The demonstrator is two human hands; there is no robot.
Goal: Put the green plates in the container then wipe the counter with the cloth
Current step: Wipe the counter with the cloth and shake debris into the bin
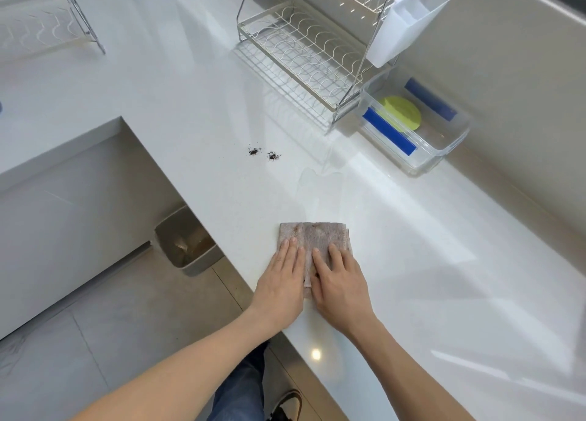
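A folded grey-brown cloth [317, 235] lies flat on the white counter [412, 246] near its front edge. My left hand [280, 281] and my right hand [341, 285] both press flat on the cloth, fingers straight and side by side. Green plates [402, 113] lie inside a clear plastic container [444, 147] with blue latches at the back right, against the wall. Two small piles of dark crumbs [263, 153] sit on the counter beyond the cloth. A faint wet patch [314, 173] shows to the right of the crumbs.
An empty wire dish rack [304, 59] with a white cutlery holder [409, 24] stands beside the container. A second rack [47, 24] is at the far left. A grey bin [187, 241] stands on the floor below the counter edge.
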